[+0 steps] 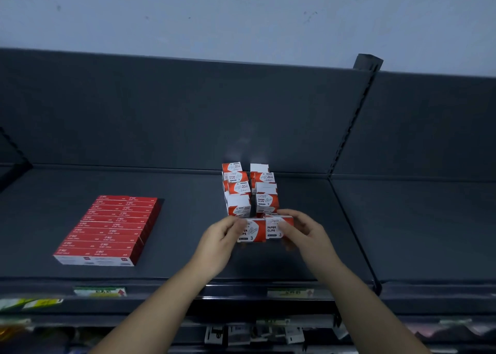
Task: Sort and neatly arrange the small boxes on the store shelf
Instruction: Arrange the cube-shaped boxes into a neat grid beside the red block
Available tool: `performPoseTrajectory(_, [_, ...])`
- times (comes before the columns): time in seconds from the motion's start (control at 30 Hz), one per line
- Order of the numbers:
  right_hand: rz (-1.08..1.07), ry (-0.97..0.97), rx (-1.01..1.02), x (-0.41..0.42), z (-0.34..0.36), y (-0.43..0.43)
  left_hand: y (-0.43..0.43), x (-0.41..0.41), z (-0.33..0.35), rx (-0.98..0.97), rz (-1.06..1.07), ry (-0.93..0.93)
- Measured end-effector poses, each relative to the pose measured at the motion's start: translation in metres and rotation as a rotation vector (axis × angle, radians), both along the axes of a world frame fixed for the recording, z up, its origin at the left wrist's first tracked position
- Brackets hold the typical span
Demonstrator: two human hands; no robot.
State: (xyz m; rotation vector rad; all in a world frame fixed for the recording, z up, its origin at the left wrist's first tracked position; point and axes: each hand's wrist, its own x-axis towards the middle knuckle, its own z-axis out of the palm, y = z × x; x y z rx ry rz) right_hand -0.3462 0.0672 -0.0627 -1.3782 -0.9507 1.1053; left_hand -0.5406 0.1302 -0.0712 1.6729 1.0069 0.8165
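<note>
While pinched, two rectangular cardboard boxes [255, 231]

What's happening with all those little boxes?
A person is tidying paper clip boxes on a dark shelf. The left hand holds the front-left box and the right hand holds the front-right box. The two sit side by side in front of two rows of the same boxes. Further left, flat red boxes lie in a neat block.
</note>
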Motion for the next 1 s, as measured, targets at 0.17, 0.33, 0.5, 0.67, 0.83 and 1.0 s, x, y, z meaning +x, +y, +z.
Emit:
performPoseTrajectory(0.17, [0.033,0.151,0.004,-0.001,0.003,-0.002,0.003,-0.004,-0.004,-0.081,0.019,-0.057])
performPoseTrajectory(0.33, [0.056,0.197,0.011,-0.002,0.008,-0.004,0.001,-0.004,0.003,-0.141,-0.012,-0.111])
performPoseTrajectory(0.5, [0.054,0.19,0.024,-0.001,0.011,-0.006,0.001,-0.001,0.014,-0.296,-0.039,-0.104])
performPoseTrajectory(0.67, [0.07,0.15,0.041,0.001,0.017,-0.005,0.006,-0.002,0.021,-0.397,-0.039,-0.165])
performPoseTrajectory(0.83, [0.104,0.055,0.062,0.006,0.019,-0.009,0.003,-0.001,0.025,-0.365,-0.083,-0.154])
performPoseTrajectory(1.0, [0.17,-0.326,-0.072,0.016,0.003,-0.021,-0.003,-0.009,-0.003,-0.127,-0.241,0.184])
